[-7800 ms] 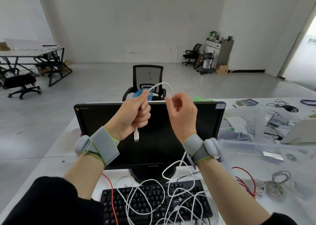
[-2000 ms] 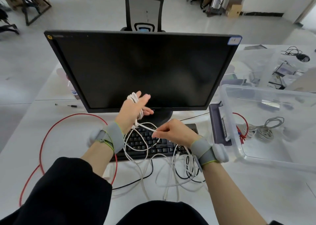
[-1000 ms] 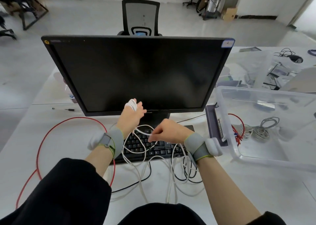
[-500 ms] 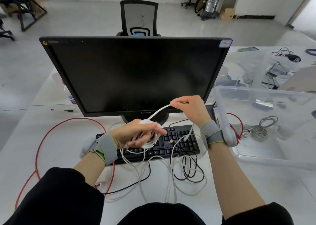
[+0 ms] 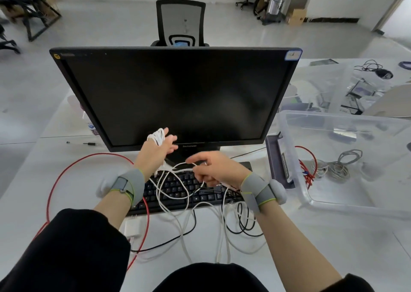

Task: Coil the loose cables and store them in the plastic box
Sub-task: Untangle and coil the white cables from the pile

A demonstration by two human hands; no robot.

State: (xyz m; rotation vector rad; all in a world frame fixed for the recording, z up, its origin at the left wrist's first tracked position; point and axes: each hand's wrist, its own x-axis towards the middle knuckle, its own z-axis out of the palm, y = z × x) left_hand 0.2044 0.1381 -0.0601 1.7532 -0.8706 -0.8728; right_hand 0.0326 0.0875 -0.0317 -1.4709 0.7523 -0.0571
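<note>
A long white cable point(image 5: 171, 194) lies in loose loops over the black keyboard point(image 5: 206, 194) and the table front. Part of it is wound in a small coil point(image 5: 157, 135) around my left hand point(image 5: 155, 155), which is raised in front of the monitor base with its fingers nearly straight. My right hand point(image 5: 219, 169) is just right of it above the keyboard and pinches a strand of the same cable. The clear plastic box point(image 5: 355, 209) stands at the right, with coiled grey cables point(image 5: 340, 167) and a red cable point(image 5: 308, 171) inside.
A large black monitor point(image 5: 178, 96) stands right behind my hands. A loose red cable point(image 5: 66, 174) loops on the table at the left, and a black cable point(image 5: 186, 231) trails in front of the keyboard. More clear containers and clutter sit at the back right.
My left hand has risen back upright in front of the monitor with the coil on it. My right hand came down from the monitor's lower edge to the keyboard, bringing the strand along.
</note>
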